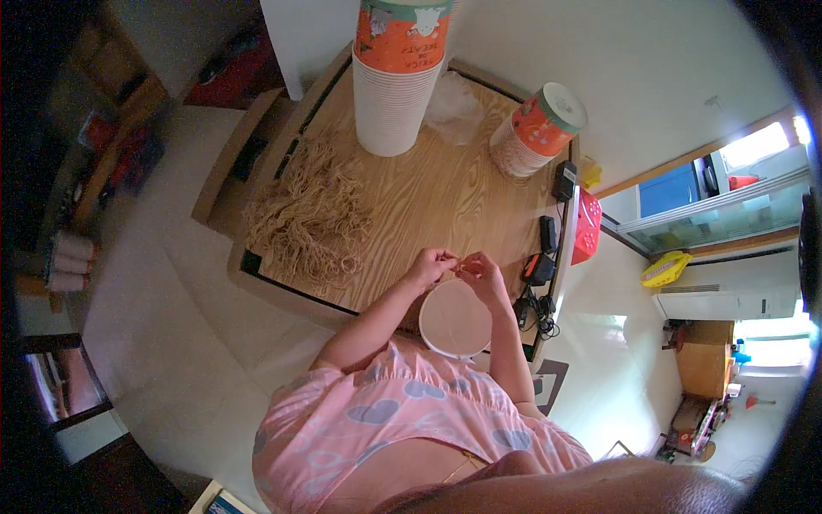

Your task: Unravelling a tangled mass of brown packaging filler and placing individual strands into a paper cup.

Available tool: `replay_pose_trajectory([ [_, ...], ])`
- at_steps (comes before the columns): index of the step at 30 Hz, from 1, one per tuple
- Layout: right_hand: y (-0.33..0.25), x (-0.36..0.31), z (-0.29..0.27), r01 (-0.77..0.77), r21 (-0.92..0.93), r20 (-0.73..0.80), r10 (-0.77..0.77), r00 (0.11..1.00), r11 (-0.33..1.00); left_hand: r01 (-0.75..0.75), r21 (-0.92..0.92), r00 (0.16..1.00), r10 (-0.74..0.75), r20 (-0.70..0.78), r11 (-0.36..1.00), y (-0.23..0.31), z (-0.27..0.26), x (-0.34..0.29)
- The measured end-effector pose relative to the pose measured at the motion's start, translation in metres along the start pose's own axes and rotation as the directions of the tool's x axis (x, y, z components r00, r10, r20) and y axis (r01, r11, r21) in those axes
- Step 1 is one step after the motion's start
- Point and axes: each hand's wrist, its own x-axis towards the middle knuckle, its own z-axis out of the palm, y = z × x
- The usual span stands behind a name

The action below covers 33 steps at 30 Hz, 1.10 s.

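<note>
white cup (456,319): placed at six o'clock of table (454,184). left hand (434,265) and right hand (482,272): fingertips pinched near far rim, string (459,267) seemingly held. work judged unfinished; loose string pile (315,210), nine o'clock, judged yet to be used.

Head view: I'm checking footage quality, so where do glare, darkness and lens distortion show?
Head view: glare whites out the window at far right and patches the pale floor; the far left is dark and grainy; edges of the wood-grain tabletop bow; the hands show without glare.
</note>
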Motion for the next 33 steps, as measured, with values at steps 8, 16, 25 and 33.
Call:
replay_pose_trajectory([
  [8,0.009,0.001,-0.003,-0.025,-0.283,-0.041,0.015,0.999,0.959,-0.044,0.043,0.999,0.044,-0.002,0.998,-0.001,0.000,0.000],
  [16,0.001,-0.001,0.000,-0.037,-0.372,-0.079,0.008,0.997,0.927,-0.085,0.043,0.996,0.086,-0.029,0.995,-0.007,-0.001,0.001],
  [25,0.000,-0.005,-0.008,-0.061,-0.426,-0.057,0.040,0.998,0.903,-0.130,0.168,0.989,0.116,0.092,0.977,0.001,0.001,-0.006],
  [33,-0.005,-0.006,-0.006,-0.076,-0.382,-0.015,0.076,0.997,0.921,-0.229,0.452,0.973,0.211,0.091,0.862,0.003,0.000,-0.002],
])
